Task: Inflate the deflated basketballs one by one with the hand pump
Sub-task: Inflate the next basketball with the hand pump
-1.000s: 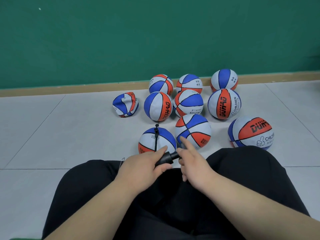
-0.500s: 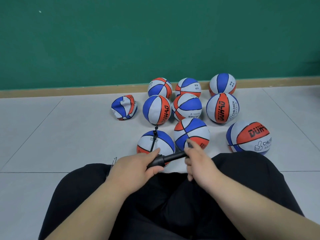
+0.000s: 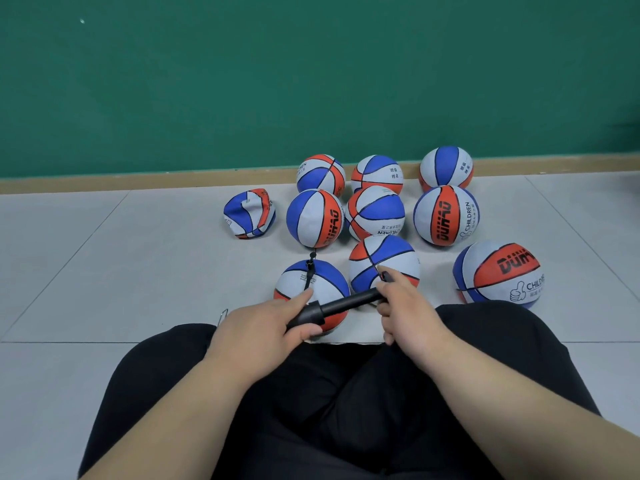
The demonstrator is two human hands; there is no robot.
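Pump (image 3: 346, 303) has drawn out longer (left hand (image 3: 263, 327) and right hand (image 3: 405, 306) each clamped on one end), probably loading another stroke for the nearest basketball (image 3: 311, 282).

Your balls (image 3: 446, 215) are panelled blue, white and orange-red, with black seams and lettering. Your pump (image 3: 341, 305) and trousers (image 3: 346, 410) are black. The wall (image 3: 311, 81) is green, its skirting (image 3: 138, 183) tan, the floor (image 3: 121, 271) pale grey tile.

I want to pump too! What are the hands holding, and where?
A black plastic hand pump: left hand grips its barrel, right hand its handle end.
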